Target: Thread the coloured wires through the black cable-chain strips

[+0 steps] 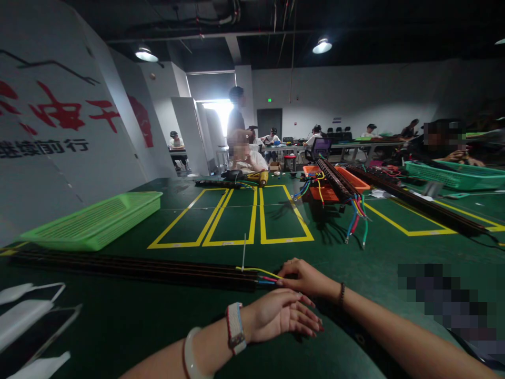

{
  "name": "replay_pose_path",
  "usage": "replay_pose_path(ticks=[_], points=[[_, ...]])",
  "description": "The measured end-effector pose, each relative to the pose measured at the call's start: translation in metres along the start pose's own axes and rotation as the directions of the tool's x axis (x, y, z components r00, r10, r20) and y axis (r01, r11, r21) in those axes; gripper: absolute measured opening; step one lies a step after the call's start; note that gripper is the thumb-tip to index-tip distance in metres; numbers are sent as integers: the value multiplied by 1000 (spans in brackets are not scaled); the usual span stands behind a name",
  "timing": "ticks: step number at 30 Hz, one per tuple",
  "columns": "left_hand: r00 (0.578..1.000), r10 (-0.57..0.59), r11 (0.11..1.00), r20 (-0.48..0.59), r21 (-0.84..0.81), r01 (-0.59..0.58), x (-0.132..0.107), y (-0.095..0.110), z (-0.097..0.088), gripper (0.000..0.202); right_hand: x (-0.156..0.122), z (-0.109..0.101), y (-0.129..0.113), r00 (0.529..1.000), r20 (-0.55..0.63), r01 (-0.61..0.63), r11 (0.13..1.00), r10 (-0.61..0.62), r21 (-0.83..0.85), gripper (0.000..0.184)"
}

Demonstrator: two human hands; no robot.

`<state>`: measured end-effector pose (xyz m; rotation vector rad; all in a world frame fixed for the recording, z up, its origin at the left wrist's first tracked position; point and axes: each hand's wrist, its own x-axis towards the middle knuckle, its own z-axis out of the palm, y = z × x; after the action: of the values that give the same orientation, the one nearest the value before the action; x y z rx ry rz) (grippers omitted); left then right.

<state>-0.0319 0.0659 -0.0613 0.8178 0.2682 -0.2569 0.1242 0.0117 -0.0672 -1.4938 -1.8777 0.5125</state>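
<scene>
Coloured wires (267, 282) | right hand (303, 277): pinching them narrowly | left hand (281, 317): loosely open, just beside the right

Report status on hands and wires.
Right hand pinching wires. Left hand open, empty. Wires exit strip. White tie juts up nearby, apparently not blocking.

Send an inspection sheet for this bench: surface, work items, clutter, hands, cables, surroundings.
Surface: green table with yellow outlines.
Work items: long dark strip lying on the table; white cable tie sticking up near its right end.
Clutter: light green basket at left, orange basket beyond the hands, white pieces at lower left, unidentified.
Hands: right hand pinches coloured wires; left hand open, nothing seen in it.
Cables: coloured wires leave the strip's right end; another wire bundle hangs by the orange basket.
Surroundings: people at far tables, lit ceiling lamps.
</scene>
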Motion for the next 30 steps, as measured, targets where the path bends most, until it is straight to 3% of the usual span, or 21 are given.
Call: replay_pose_path(ticks=[8, 13, 17, 24, 27, 30], points=[[999, -48, 999, 23, 21, 48, 0, 2, -1, 30, -1, 2, 1, 999, -38, -39, 997, 36, -69, 12], [997, -55, 998, 47, -8, 55, 0, 2, -1, 35, 0, 3, -11, 992, -83, -98, 990, 90, -97, 11], [999, -37, 999, 24, -13, 38, -2, 4, 3, 37, 0, 1, -20, 992, -113, -90, 963, 63, -253, 13], [997, -60, 989, -53, -141, 52, -2, 6, 4, 33, -1, -4, -34, 994, -54, 41, 802, -91, -596, 18], [989, 41, 976, -142, -208, -71, 0, 3, 6, 24, -1, -3, -36, 991, 18, 104, 686, -131, -720, 17], [942, 161, 918, -294, -307, -252, 1, -1, 10, 11, 0, -1, -36, 987, 81, 149, 591, -140, -792, 13]])
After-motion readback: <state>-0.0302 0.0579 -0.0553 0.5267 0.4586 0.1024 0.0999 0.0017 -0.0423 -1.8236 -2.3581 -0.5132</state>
